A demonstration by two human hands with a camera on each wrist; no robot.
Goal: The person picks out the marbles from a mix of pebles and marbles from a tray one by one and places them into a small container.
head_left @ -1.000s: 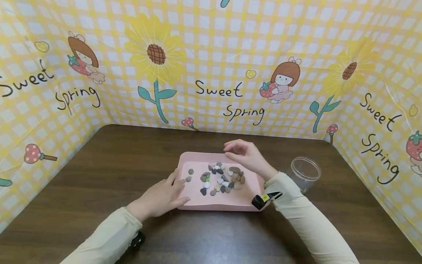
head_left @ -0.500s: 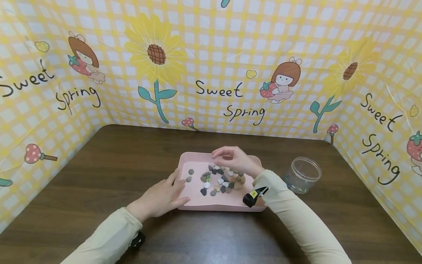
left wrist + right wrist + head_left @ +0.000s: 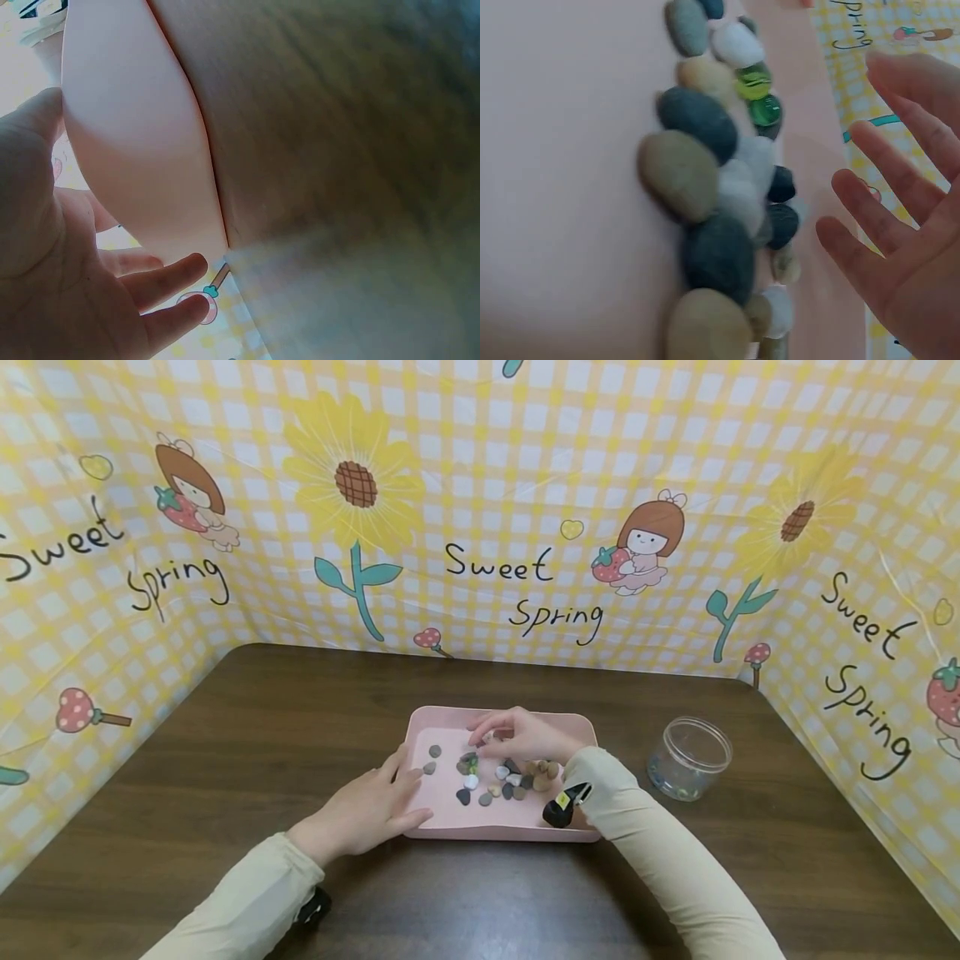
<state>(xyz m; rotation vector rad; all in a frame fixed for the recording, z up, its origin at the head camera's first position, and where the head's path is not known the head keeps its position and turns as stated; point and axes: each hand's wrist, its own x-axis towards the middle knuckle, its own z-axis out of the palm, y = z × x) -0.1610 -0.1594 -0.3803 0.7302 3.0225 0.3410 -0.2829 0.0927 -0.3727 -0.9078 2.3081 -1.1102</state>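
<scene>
A shallow pink tray (image 3: 517, 831) holds many pebbles (image 3: 513, 781) in grey, white and tan. Near the middle, green glass beads (image 3: 473, 767) sit between the stones, also seen as shiny green beads (image 3: 765, 109) in the right wrist view. My left hand (image 3: 367, 808) rests against the tray's left rim, fingers fairly straight; its thumb (image 3: 45, 112) touches the pink wall in the left wrist view. My right hand (image 3: 531, 737) hovers low over the back of the stones, its fingers (image 3: 877, 217) spread and loosely bent, holding nothing visible. It hides some back pebbles.
A clear round jar (image 3: 688, 760) without a lid stands on the brown table (image 3: 300, 718) right of the tray, with small bluish and green pieces at its bottom. Checked yellow cloth (image 3: 480, 502) walls the table's back and sides.
My right hand has moved left and down from above the tray's back right to low over the back stones. The left hand and the tray stay where they were.
</scene>
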